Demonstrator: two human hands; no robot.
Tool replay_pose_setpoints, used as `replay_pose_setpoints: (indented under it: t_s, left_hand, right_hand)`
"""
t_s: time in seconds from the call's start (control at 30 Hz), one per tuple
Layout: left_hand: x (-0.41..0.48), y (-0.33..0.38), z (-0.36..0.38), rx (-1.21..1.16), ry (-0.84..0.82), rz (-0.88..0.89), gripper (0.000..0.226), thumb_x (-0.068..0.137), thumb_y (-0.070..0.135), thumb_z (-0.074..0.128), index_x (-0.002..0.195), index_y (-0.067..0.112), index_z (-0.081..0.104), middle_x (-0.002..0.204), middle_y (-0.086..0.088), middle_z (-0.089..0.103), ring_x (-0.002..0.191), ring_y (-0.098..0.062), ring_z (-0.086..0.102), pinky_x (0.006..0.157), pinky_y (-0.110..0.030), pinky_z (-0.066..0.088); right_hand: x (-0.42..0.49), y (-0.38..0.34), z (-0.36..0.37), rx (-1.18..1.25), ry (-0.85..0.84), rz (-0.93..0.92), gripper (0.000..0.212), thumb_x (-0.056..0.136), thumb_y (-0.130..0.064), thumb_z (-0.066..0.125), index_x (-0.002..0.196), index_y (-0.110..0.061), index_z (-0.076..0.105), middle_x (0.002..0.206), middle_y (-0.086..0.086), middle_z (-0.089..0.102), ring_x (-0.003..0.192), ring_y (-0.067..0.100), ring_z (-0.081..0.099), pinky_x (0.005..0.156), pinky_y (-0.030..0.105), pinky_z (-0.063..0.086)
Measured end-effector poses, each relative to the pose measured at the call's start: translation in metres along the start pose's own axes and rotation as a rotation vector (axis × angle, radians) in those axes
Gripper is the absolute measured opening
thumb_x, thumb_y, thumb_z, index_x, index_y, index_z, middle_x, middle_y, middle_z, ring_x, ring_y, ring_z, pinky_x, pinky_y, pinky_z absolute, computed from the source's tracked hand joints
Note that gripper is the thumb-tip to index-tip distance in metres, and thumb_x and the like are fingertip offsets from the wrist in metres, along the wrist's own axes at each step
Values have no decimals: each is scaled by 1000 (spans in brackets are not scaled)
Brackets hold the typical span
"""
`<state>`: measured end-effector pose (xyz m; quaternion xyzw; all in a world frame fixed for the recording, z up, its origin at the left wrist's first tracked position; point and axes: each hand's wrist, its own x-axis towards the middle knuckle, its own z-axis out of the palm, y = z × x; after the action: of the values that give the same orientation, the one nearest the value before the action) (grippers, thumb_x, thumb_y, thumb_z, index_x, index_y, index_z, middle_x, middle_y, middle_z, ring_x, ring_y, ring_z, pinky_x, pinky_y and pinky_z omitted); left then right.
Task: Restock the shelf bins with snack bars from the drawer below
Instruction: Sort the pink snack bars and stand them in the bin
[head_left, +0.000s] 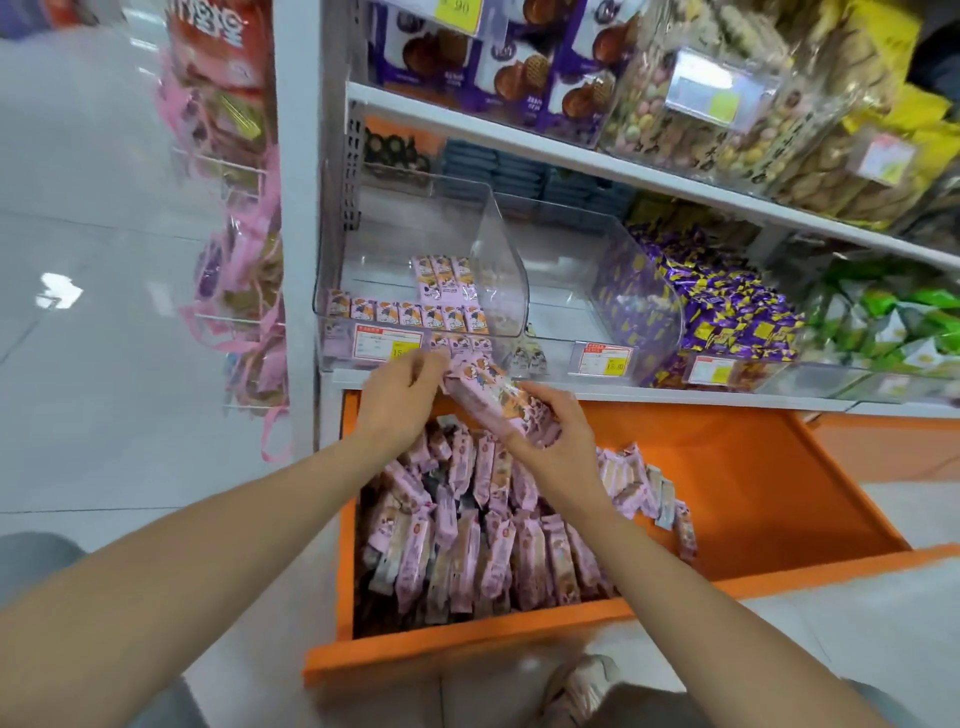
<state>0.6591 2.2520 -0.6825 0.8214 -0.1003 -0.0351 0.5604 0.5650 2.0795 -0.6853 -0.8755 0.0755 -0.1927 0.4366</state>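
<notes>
An orange drawer stands pulled out below the shelf, its left half packed with pink-wrapped snack bars. Above it, just in front of the shelf edge, I hold a bundle of the same pink bars. My right hand grips the bundle from below and the right. My left hand pinches its upper left end. Behind my hands a clear shelf bin at the far left holds rows of pink bars along its front and a small stack further back.
A second clear bin is nearly bare, with a few small packets at its front. Further right are purple and yellow candies and green packets. Hanging snack bags flank the shelf's left post. My shoe is below the drawer front.
</notes>
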Motion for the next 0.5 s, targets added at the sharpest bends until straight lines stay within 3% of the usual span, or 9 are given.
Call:
replay_pose_setpoints:
  t_s: [0.13,0.2,0.27,0.33,0.5]
  left_hand:
    - [12,-3,-33,321,200,497,22,94,31,46,96,16,62,88,0,57,83,-18,51,66,-25,39]
    - [23,-11,-49,541,202,647,33,86,31,43,105,13,63,100,-5,58,95,-26,54,78,-36,41]
    - [33,-23,-59,725,140,680,46,83,34,40,116,11,62,117,-8,61,111,-31,55,96,-44,36]
    - [39,-38,-65,845,61,645,53,85,36,38,127,10,58,129,-9,59,122,-31,52,110,-46,25]
    - [46,-66,-74,949,31,738,58,91,31,36,142,7,48,142,-14,51,132,-33,48,116,-48,20]
  right_hand:
    - [25,-30,-7,93,74,29,44,83,-20,77,123,-22,58,114,-8,55,92,-13,52,77,4,42]
    - [43,-46,-4,98,93,25,43,82,-15,76,119,-25,56,119,-7,57,105,-6,53,89,6,42]
    - [64,-60,6,75,106,24,42,82,-17,75,118,-24,56,120,-5,57,109,6,54,93,14,43]
    - [85,-69,22,57,116,57,42,82,-19,76,120,-18,57,117,-4,58,106,9,54,83,12,43]
    - [139,-73,72,-32,102,130,50,79,-24,79,123,-6,60,118,6,63,101,16,59,80,14,47]
